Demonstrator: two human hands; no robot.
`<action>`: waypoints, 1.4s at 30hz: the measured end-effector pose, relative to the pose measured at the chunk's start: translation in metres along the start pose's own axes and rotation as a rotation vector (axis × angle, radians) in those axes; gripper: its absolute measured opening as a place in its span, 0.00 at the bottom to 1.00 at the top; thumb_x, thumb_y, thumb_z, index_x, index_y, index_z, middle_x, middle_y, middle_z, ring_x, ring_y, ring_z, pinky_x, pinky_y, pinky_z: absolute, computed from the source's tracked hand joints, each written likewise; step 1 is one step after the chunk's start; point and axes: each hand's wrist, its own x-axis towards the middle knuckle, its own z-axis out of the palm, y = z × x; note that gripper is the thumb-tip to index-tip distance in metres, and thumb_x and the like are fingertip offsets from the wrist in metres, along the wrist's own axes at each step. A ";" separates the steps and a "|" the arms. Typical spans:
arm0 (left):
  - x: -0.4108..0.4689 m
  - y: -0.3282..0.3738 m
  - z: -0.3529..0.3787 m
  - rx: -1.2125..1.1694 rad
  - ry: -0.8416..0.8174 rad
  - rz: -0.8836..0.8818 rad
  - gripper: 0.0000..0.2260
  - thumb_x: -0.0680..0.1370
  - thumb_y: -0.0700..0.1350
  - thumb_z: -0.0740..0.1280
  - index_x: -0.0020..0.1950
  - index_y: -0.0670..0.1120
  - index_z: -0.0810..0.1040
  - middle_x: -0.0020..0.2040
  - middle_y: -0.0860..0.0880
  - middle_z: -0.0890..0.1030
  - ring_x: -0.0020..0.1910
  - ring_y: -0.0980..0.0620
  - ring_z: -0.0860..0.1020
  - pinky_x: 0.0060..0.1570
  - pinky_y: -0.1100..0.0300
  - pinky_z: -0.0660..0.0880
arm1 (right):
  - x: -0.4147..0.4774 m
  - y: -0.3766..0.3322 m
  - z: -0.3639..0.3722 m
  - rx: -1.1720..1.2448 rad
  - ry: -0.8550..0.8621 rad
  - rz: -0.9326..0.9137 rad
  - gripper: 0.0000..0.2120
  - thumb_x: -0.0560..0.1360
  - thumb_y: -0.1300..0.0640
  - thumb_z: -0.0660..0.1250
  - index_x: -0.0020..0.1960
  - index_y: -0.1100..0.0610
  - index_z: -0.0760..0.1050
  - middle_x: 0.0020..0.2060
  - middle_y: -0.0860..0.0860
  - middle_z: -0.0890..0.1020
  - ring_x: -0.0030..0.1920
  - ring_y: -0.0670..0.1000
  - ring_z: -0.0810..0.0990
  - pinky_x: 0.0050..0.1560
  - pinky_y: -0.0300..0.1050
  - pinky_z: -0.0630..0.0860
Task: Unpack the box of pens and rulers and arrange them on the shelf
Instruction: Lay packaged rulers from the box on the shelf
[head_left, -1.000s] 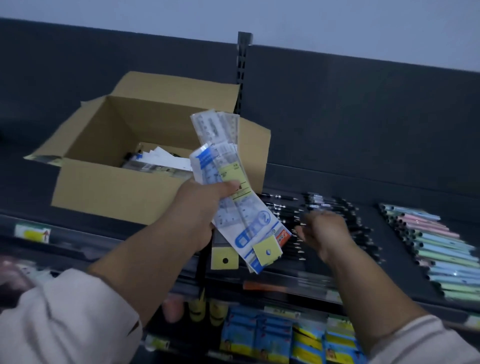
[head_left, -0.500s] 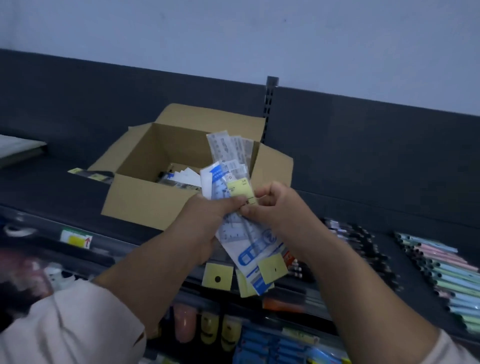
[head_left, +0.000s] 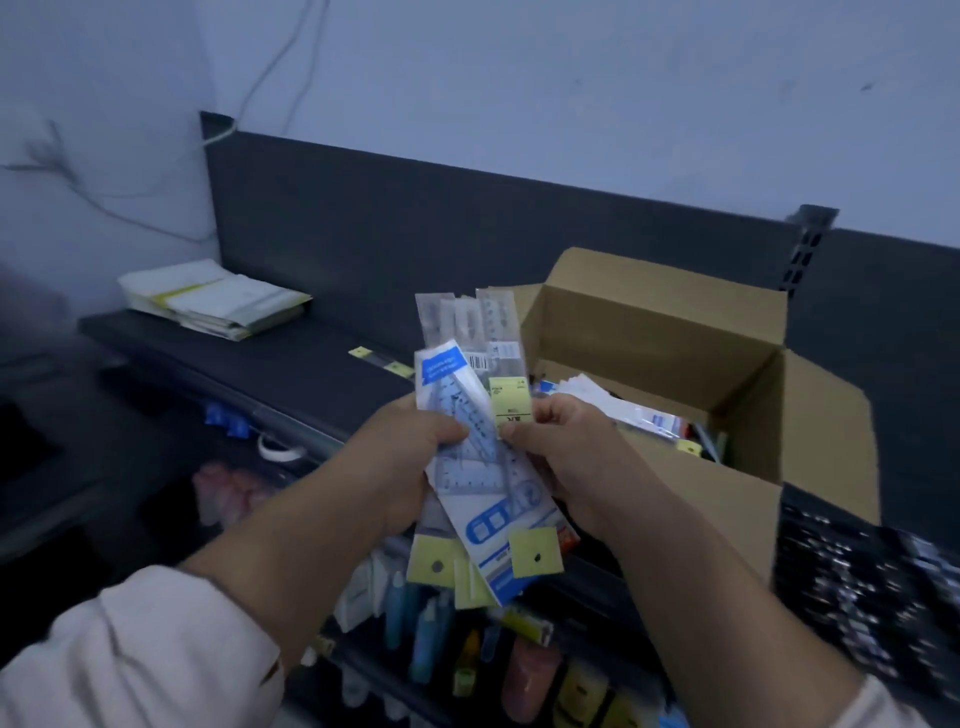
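Observation:
I hold a fanned bundle of packaged rulers in clear and blue-white sleeves with yellow hang tabs. My left hand grips the bundle from the left, thumb on top. On the bundle's right side my right hand pinches one yellow-labelled pack. Behind the bundle to the right, the open cardboard box stands on the dark top shelf, with more packs inside. Black pens lie blurred on the shelf at the far right.
A stack of white and yellow packets lies at the shelf's left end. Two small yellow tabs lie on the shelf near the box. Lower shelves below my hands carry coloured stationery. A dark back panel and a wall with cables rise behind.
My right hand came off the pens and took hold of the bundle beside my left hand. The view swung left, so the box now sits to the right and the shelf's left end shows.

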 end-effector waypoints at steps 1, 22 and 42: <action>0.003 0.005 -0.018 0.006 0.017 0.008 0.09 0.77 0.30 0.61 0.49 0.41 0.77 0.35 0.42 0.84 0.32 0.45 0.83 0.33 0.50 0.80 | 0.009 0.003 0.018 0.011 -0.020 0.013 0.03 0.73 0.66 0.69 0.45 0.60 0.79 0.43 0.61 0.85 0.42 0.60 0.85 0.40 0.55 0.81; 0.119 0.053 -0.221 -0.059 0.172 -0.080 0.16 0.77 0.29 0.57 0.62 0.39 0.72 0.55 0.33 0.79 0.49 0.35 0.80 0.43 0.42 0.79 | 0.180 0.070 0.203 0.111 -0.050 0.262 0.03 0.74 0.65 0.68 0.47 0.61 0.75 0.37 0.55 0.85 0.35 0.53 0.84 0.32 0.45 0.79; 0.303 0.049 -0.246 0.079 0.046 -0.216 0.13 0.75 0.30 0.65 0.57 0.42 0.74 0.49 0.36 0.82 0.45 0.36 0.82 0.44 0.38 0.79 | 0.307 0.114 0.175 0.269 0.228 0.403 0.06 0.74 0.68 0.67 0.44 0.59 0.74 0.36 0.55 0.85 0.31 0.51 0.83 0.30 0.44 0.79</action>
